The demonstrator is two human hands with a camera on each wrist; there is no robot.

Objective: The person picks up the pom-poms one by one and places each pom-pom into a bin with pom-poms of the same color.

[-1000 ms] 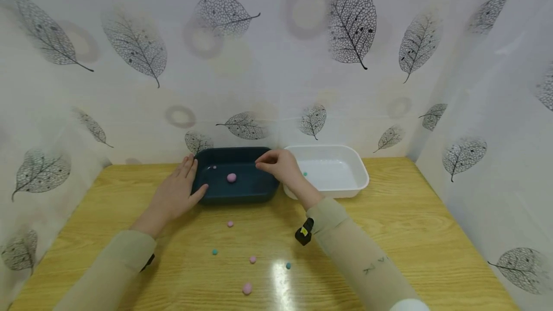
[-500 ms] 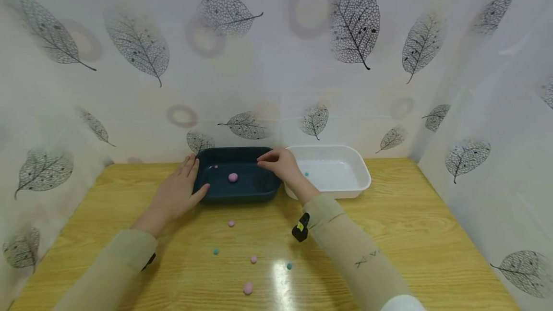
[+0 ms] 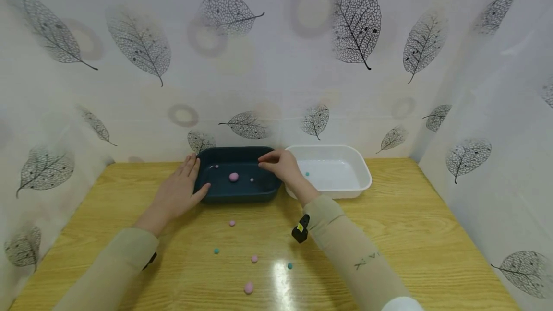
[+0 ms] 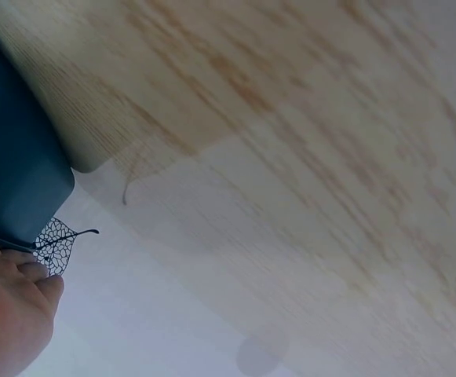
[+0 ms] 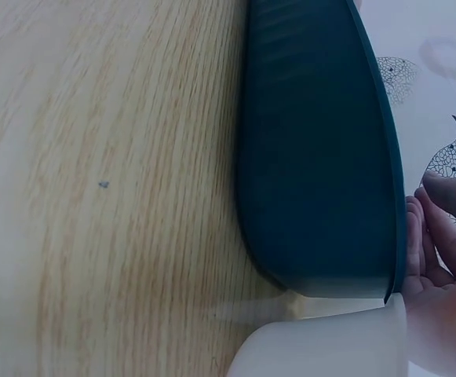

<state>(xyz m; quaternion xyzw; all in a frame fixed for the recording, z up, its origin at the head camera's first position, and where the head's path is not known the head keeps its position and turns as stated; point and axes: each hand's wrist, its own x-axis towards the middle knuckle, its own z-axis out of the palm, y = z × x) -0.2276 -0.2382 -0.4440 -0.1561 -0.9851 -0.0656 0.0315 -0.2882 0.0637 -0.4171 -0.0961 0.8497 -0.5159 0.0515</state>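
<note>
My left hand (image 3: 174, 195) rests on the left end of a dark blue tray (image 3: 237, 198), fingers straight along its side and thumb on its front rim. Over the tray's right end hovers my right hand (image 3: 286, 171), thumb and fingertips brought together with nothing visible between them. Inside the dark tray lie a larger pink ball (image 3: 234, 177), a tiny pink ball (image 3: 216, 166) and another tiny pink ball (image 3: 252, 180) below the right fingertips. The right wrist view shows the curled fingers beyond the tray's rim. Only part of the left hand (image 4: 12, 310) shows in the left wrist view.
A white tray (image 3: 341, 172) stands right against the dark one, with a small teal ball (image 3: 307, 173) in it. On the wooden table (image 3: 414, 234) in front lie several pink balls, a teal ball (image 3: 216, 251) and another teal ball (image 3: 290, 266). A leaf-print curtain (image 3: 276, 61) hangs behind.
A tiny pink ball has appeared in the right part of the dark tray, let go from my right fingertips. Both hands have stayed nearly in place.
</note>
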